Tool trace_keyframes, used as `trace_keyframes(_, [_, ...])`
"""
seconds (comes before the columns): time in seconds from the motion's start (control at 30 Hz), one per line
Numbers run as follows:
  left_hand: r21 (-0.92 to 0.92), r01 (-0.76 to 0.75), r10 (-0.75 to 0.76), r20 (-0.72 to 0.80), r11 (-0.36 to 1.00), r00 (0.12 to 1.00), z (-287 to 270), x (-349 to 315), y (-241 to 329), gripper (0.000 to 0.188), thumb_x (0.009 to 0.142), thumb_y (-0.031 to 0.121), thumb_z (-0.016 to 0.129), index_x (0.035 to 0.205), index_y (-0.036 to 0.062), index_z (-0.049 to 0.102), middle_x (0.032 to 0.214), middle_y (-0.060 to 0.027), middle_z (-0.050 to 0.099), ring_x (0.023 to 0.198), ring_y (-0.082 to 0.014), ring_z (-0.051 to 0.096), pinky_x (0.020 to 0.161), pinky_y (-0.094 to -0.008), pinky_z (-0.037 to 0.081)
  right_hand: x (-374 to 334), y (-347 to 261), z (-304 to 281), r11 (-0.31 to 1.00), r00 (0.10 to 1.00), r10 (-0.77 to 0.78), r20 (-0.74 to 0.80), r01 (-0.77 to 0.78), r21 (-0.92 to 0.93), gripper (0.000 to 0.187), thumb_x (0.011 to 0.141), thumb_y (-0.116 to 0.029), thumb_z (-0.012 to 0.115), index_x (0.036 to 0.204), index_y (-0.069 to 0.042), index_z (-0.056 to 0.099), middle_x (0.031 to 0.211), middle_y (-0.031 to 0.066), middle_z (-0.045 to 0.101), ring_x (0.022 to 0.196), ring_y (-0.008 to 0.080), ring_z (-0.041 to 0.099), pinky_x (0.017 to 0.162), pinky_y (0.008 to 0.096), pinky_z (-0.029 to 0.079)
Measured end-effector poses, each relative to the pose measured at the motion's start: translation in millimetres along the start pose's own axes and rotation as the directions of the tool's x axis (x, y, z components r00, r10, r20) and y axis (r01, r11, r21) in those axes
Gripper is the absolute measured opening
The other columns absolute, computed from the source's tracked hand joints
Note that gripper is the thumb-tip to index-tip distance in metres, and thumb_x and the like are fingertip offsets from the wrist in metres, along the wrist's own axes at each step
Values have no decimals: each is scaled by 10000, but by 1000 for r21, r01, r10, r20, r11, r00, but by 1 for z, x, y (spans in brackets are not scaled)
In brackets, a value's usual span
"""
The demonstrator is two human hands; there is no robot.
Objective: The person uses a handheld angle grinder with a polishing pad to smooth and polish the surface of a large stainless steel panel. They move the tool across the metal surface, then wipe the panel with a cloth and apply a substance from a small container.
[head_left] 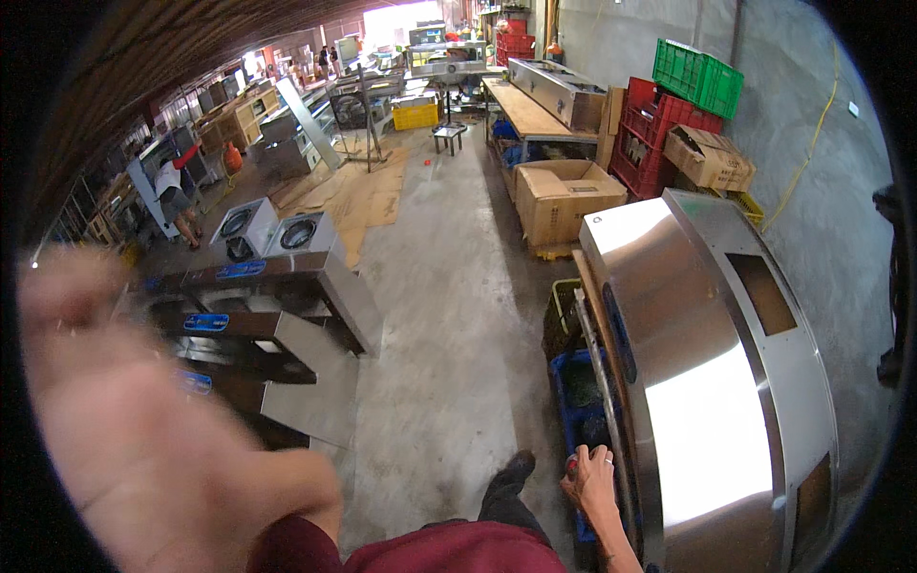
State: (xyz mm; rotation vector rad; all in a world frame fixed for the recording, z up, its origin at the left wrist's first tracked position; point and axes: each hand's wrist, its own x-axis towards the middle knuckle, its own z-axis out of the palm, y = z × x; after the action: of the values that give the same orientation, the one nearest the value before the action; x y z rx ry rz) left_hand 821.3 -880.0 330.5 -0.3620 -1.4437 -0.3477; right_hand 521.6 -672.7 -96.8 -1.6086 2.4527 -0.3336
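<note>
My left hand (143, 430) is raised close to the camera at the left, large and smeared by motion. Its fingers are too blurred to read. Low at the right, my right hand (594, 485) has its fingers curled round a small thing with a red part (572, 466); most of that thing is hidden. This hand is over the edge of a blue plastic crate (565, 382), beside a long, shiny stainless-steel housing (635, 277) with rectangular cutouts. A wooden strip (594, 315) and a pale bar (602, 382) run along the housing's near side.
Dark-fronted steel units (315, 353) stand in rows at left, with two white fan units (304, 233) behind. A cardboard box (569, 196), red crates (642, 143) and a green crate (697, 76) line the right wall. Concrete floor (439, 286) runs between. Another person (175, 186) bends far left.
</note>
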Motion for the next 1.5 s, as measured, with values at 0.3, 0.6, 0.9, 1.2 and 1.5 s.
trace_keyframes(0.3, [56, 981, -740, 649, -185, -176, 135, -414, -160, 744, 1078, -30, 542, 1746, 104, 243, 1609, -152, 505, 1325, -226, 664, 1138, -437, 536, 174, 38, -140, 953, 951, -301, 65, 302, -4, 675, 800, -155, 887, 1373, -46, 548, 1233, 303, 561, 1142, 522, 593, 929, 598, 578])
trace_keyframes(0.6, [-179, 881, -502, 861, -438, -75, 253, -442, -292, 1001, 995, -94, 571, 1834, 90, 56, 1811, -85, 295, 1672, -215, 308, 1371, -429, 271, 296, 88, -188, 959, 955, -259, 141, 271, -76, 1009, 839, -243, 938, 1677, -73, 401, 1246, 294, 595, 1189, 493, 629, 968, 580, 575])
trace_keyframes(0.9, [-223, 756, -387, 921, -616, -43, 300, -453, -512, 968, 967, -82, 551, 1812, 79, 107, 1705, -96, 388, 1610, -207, 399, 1350, -399, 295, 475, 111, -252, 994, 983, 38, 180, -57, 97, 904, 949, -192, 815, 1724, -36, 378, 1470, 355, 554, 1398, 542, 549, 1171, 616, 478])
trace_keyframes(1.2, [-216, 828, -320, 946, -517, 47, 337, -429, -780, 953, 953, -141, 516, 1810, 120, 189, 1611, -101, 439, 1409, -231, 545, 1255, -455, 459, 649, 257, -245, 885, 795, 456, -400, -359, 296, 605, 1147, -313, 693, 1588, 63, 519, 1534, 310, 608, 1406, 463, 605, 1185, 543, 499])
trace_keyframes(1.5, [-213, 816, -325, 945, -538, 32, 352, -428, -909, 1018, 885, -183, 499, 1806, 135, 207, 1606, -90, 473, 1430, -220, 555, 1234, -445, 465, 586, 398, -172, 895, 876, 424, -230, -444, -39, 727, 1198, -478, 466, 1747, -10, 381, 1783, 354, 334, 1646, 544, 338, 1364, 658, 253])
